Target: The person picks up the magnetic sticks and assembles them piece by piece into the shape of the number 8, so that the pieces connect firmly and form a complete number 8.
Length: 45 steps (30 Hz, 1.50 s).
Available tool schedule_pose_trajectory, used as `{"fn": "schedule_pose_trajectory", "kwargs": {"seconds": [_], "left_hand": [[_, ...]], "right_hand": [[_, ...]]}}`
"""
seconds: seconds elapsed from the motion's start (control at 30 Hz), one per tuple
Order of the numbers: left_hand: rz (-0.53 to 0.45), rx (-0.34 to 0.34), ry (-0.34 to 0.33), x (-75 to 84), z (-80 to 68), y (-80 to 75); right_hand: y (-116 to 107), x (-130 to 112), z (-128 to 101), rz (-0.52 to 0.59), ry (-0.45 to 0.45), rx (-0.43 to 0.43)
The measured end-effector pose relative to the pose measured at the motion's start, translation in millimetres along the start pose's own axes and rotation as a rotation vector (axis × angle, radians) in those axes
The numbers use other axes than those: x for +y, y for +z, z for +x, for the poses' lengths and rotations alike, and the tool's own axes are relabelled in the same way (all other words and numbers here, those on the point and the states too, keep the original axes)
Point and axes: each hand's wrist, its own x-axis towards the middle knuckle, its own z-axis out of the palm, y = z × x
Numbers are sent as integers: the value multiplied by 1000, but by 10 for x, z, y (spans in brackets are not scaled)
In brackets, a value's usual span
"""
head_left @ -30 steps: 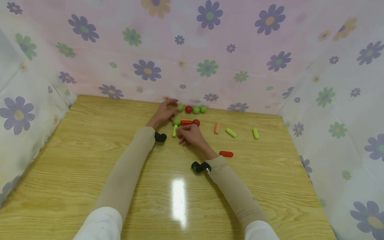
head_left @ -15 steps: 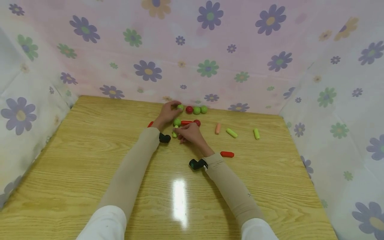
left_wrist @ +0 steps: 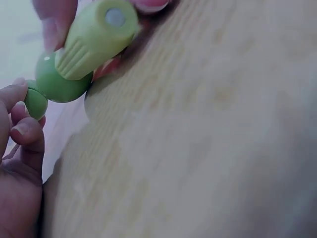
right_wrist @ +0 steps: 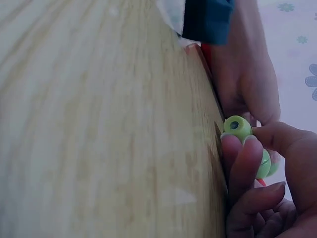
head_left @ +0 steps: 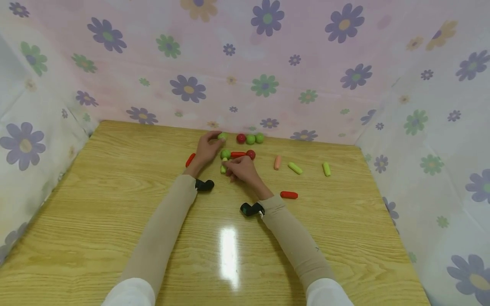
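My left hand pinches a green ball at the left end of the back row; the same ball sits at its fingertips in the left wrist view. Just nearer, my right hand pinches a light green stick whose far end meets another green ball. That stick and ball fill the top left of the left wrist view. In the right wrist view the stick's end shows between my thumb and fingers. A red stick and a red ball lie in line with the green ball.
A red ball and two green balls stand against the flowered back wall. Loose sticks lie on the wooden table: red left of my left hand, pink, two green, and red.
My left hand has drawn its green ball a little left, away from the red ball in the back row, uncovering a red stick. My right hand has shifted slightly with the green stick.
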Motion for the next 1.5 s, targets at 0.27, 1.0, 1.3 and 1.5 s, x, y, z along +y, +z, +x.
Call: {"fn": "schedule_pose_trajectory", "kwargs": {"seconds": [0.27,1.0,1.3,1.5], "left_hand": [[-163,-37,-53,36,-180,-28],[-228,-75,-117,60,-720,-118],[-122,-114,-134,97,-920,-173],[-89,-150,-144,114,-1003,-195]], "right_hand": [[-64,2,26,6,-31,-89],[-210,-28,135,65,14,-271],[-225,-25,118,73,2,-273],[-232,-24,110,72,-7,-270]]}}
